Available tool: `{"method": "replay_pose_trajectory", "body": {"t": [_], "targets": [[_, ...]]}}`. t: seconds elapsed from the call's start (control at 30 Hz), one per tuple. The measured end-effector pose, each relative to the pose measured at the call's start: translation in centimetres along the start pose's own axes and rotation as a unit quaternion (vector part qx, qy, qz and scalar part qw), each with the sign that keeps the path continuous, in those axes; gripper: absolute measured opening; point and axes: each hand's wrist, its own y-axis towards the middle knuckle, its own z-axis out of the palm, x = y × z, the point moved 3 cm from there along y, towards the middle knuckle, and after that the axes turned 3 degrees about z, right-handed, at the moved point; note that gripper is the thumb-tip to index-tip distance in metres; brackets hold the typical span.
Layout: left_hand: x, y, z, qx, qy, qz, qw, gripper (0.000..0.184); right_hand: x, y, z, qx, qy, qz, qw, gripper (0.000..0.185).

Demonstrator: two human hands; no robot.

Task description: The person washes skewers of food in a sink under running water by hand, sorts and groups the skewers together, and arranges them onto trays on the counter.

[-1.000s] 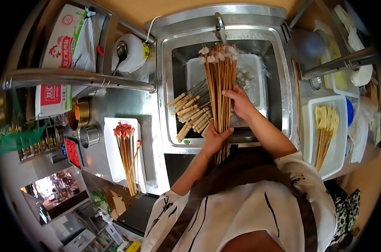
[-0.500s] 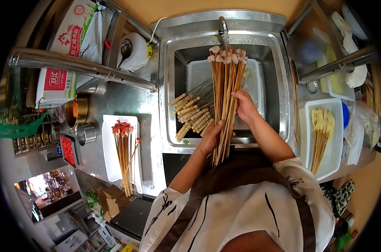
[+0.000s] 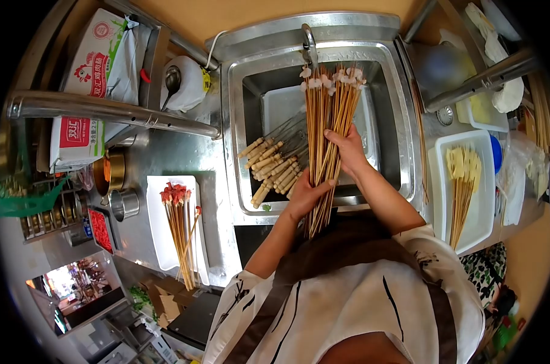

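Note:
A thick bundle of wooden skewers (image 3: 326, 127) with pale whitish pieces at the far tips is held over the steel sink (image 3: 381, 79). My left hand (image 3: 308, 197) is closed round the bundle near its lower end, thumb across the sticks. Higher up, my right hand (image 3: 346, 148) grips the bundle's right side, thumb on top. In the sink below, left of the bundle, lie several metal skewers with wooden handles (image 3: 275, 167). Behind the bundle sits a pale tray (image 3: 275, 103), partly hidden.
At left, a white tray (image 3: 156, 242) holds red-tipped skewers (image 3: 178, 212). A white tub (image 3: 484, 212) at right holds yellow-tipped skewers (image 3: 463, 176). The faucet (image 3: 310, 45) rises behind the sink. Metal shelf rails (image 3: 117, 112) cross both sides. A steel cup (image 3: 124, 204) stands left.
The skewer tops have fanned apart slightly. My left hand has shifted its grip, its thumb now lying across the sticks. My right hand has moved slightly up the bundle. The view has shifted a little.

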Motion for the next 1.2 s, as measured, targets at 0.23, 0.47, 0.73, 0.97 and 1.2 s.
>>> {"method": "replay_pose_trajectory", "body": {"t": [0.23, 0.47, 0.73, 0.97, 1.2], "targets": [[2.1, 0.5, -0.6, -0.057, -0.249, -0.097, 0.962, 0.024, 0.1, 0.4, -0.4, 0.01, 0.01, 0.013, 1.0, 0.03], [3.2, 1.2, -0.7, -0.052, -0.216, -0.019, 0.975, 0.028, 0.7, 0.3, -0.3, 0.011, 0.031, 0.017, 0.999, 0.027], [2.0, 1.0, -0.7, -0.087, -0.075, 0.048, 0.992, 0.027, 1.1, 0.5, -0.4, 0.078, 0.087, 0.027, 0.993, 0.028], [2.2, 2.0, -0.7, -0.075, -0.064, 0.008, 0.995, 0.029, 0.7, 1.1, 0.0, 0.022, 0.052, 0.022, 0.998, 0.025], [0.7, 3.2, 0.2, 0.009, -0.048, -0.039, 0.998, 0.045, -2.5, 3.2, 1.7, -0.042, -0.387, -0.1, 0.916, 0.053]]}}
